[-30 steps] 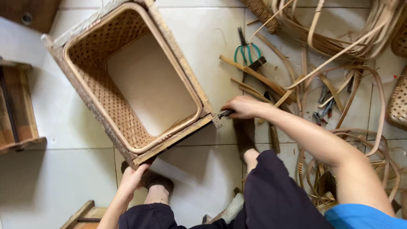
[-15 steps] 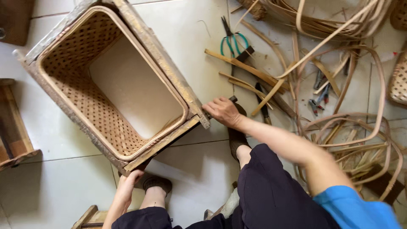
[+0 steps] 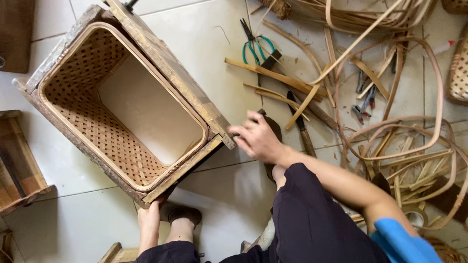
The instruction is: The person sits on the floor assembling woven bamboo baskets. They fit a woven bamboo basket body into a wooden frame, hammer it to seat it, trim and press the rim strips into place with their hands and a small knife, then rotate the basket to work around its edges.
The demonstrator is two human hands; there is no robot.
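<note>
So there's this big woven basket [image 3: 122, 104] sitting on the tiled floor [image 3: 214, 44], open mouth facing straight up, and it's a long rectangle with its long side running on a diagonal from the upper left down toward the person's knees. A rough wooden frame wraps the rim. The left hand [image 3: 148, 221] is down at the near bottom corner of that frame, fingers curled up against the wood and touching it, arm coming straight up between the legs. The right hand [image 3: 256, 139] is just beside the right-hand corner of the frame, forearm stretched out at an angle from the blue sleeve, fingers bent and loosely spread; it's a bit blurred, so I can't tell whether they're pinching anything. Past that hand there's a pair of green-handled pliers [image 3: 256, 46], some loose cane strips [image 3: 273, 78] and a big tangle of cane loops [image 3: 404, 141] on the floor.
</note>
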